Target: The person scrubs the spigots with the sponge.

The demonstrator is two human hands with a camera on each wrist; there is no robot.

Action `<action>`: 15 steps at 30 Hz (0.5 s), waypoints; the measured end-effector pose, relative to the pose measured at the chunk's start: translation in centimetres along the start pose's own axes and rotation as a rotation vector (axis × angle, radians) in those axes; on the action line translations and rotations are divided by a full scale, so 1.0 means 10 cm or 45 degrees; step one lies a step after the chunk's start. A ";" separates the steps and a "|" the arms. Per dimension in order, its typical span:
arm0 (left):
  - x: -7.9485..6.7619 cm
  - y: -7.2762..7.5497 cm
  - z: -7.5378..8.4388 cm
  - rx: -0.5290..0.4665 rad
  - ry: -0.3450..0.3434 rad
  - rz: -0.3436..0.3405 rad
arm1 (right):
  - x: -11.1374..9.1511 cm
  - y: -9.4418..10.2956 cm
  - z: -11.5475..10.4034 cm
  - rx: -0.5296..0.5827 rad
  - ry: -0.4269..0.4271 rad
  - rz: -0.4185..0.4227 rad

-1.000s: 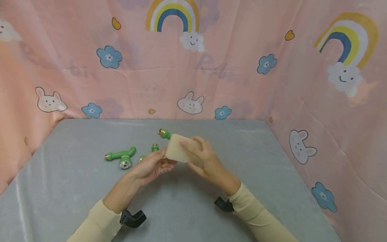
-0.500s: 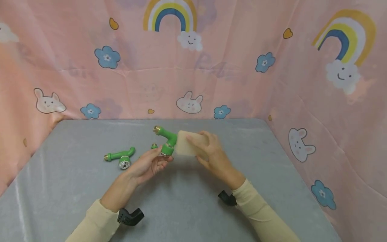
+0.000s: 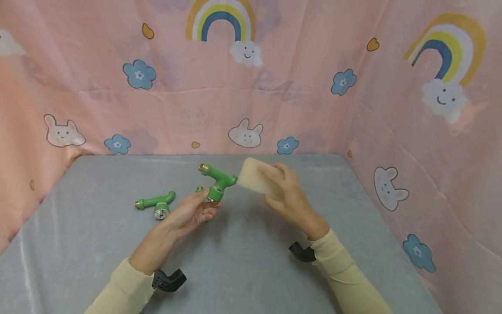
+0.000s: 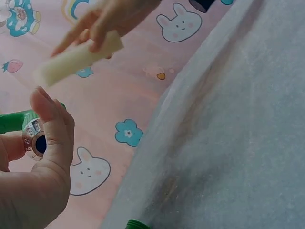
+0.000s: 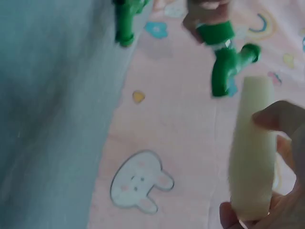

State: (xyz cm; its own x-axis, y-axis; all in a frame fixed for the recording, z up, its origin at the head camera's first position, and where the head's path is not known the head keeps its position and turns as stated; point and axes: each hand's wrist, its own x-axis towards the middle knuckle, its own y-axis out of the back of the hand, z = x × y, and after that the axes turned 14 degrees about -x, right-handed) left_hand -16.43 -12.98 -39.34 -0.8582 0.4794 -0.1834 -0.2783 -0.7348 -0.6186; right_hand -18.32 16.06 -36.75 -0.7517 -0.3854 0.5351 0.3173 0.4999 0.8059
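A green faucet (image 3: 222,178) with a brass threaded end is raised above the table in my left hand (image 3: 192,216). The thumb and fingers pinch its round lower end, whose silvery ring (image 4: 34,138) shows in the left wrist view. My right hand (image 3: 294,198) grips a cream sponge (image 3: 255,175) just to the right of the faucet's spout. In the right wrist view a narrow gap lies between the sponge (image 5: 252,152) and the faucet (image 5: 226,67). Thumb and fingers press the sponge from opposite sides.
A second green faucet (image 3: 156,202) lies on the grey cloth-covered table (image 3: 243,270), left of my left hand. Behind that hand, another green piece (image 3: 199,189) is mostly hidden. A pink patterned curtain (image 3: 306,117) hangs at the back and sides. Black mounts (image 3: 169,281) sit at both wrists.
My right hand and the sponge have moved right, off the faucet, and the sponge has tilted. The faucet, earlier mostly covered by the sponge, now shows whole spout and body. The left hand barely moved.
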 end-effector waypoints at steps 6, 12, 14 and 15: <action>0.03 0.01 -0.06 0.102 0.013 -0.036 | -0.01 -0.05 -0.13 0.113 0.074 -0.092; 0.02 0.01 -0.04 0.150 0.018 -0.027 | -0.02 -0.02 -0.05 0.133 -0.022 -0.203; 0.01 0.02 -0.04 0.161 0.020 -0.024 | -0.02 0.01 -0.01 0.125 -0.033 -0.227; 0.01 0.02 -0.04 0.161 0.022 -0.022 | -0.02 0.02 0.01 0.120 -0.039 -0.240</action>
State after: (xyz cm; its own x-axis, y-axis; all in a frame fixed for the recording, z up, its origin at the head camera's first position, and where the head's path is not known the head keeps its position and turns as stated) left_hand -16.46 -12.89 -39.77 -0.8456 0.5000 -0.1873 -0.3463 -0.7805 -0.5204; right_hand -18.19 16.34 -36.66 -0.8102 -0.4560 0.3683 0.1151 0.4924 0.8628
